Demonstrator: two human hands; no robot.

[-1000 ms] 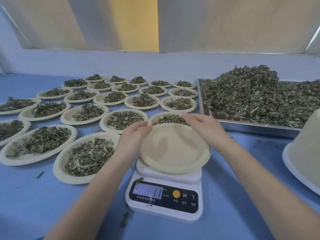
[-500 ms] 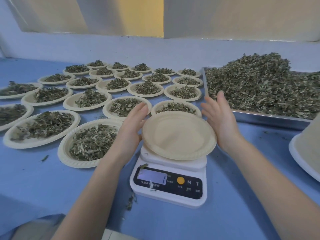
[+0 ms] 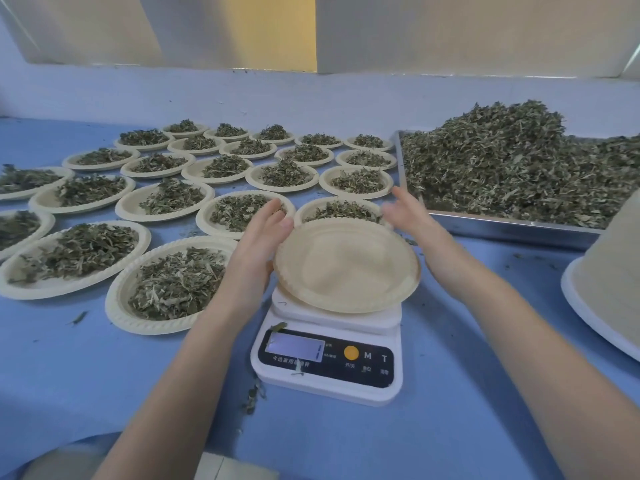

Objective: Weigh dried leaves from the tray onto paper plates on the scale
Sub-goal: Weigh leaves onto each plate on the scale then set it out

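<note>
Plate: the empty paper plate sits on top of the scale, between the two hands.
Left hand: the left hand has straight fingers and touches the plate's left rim; it holds nothing.
Right hand: the right hand is blurry, with fingers spread, just past the plate's far right rim; I cannot tell if it touches.
Leaves: the dried leaves are heaped in the metal tray, just beyond the right hand.
Doing it well: I think the plate should sit flat in the middle of the scale, then take small pinches of leaves and drop them softly.
Feel and shape: the plate is round, thin and light, so it may slide. The leaves look dry, crumbly and curly.
Around: many filled plates lie past the left hand on the blue table.
</note>
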